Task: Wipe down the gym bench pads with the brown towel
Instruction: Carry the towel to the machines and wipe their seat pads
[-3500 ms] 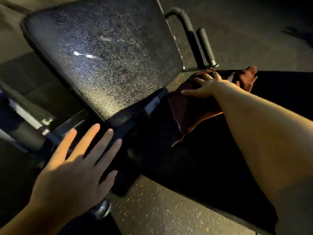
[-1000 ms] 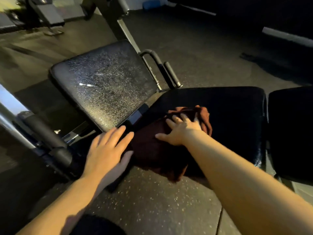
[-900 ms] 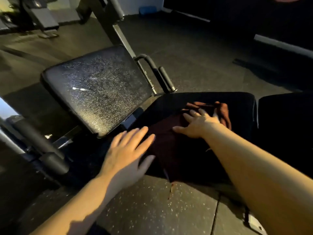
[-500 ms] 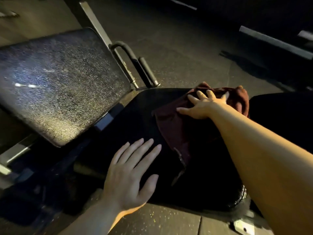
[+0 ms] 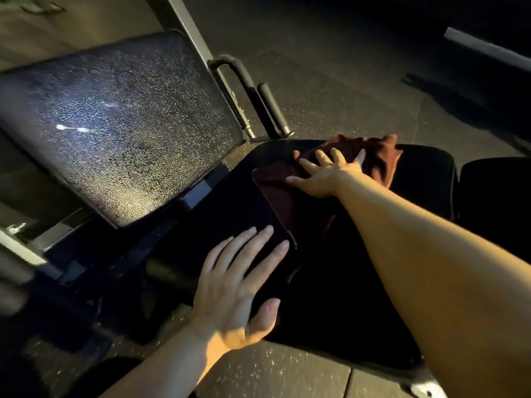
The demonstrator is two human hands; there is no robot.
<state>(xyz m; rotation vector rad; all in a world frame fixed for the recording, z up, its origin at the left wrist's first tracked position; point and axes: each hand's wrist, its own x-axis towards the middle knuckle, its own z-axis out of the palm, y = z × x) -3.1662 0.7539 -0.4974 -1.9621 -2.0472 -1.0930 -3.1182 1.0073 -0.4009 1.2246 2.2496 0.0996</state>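
Note:
The brown towel lies spread over the far half of the black seat pad. My right hand presses flat on the towel with straight fingers, near the pad's far edge. My left hand rests flat and spread on the near left part of the seat pad, just left of the towel's near corner. The tilted back pad, cracked and glinting, stands to the left.
A padded handle bar on the grey metal frame rises behind the seat. Another black pad adjoins on the right. Speckled rubber floor lies in front.
My right hand slid the towel from the pad's near left side toward its far edge. My left hand moved from the pad's left edge onto its near surface.

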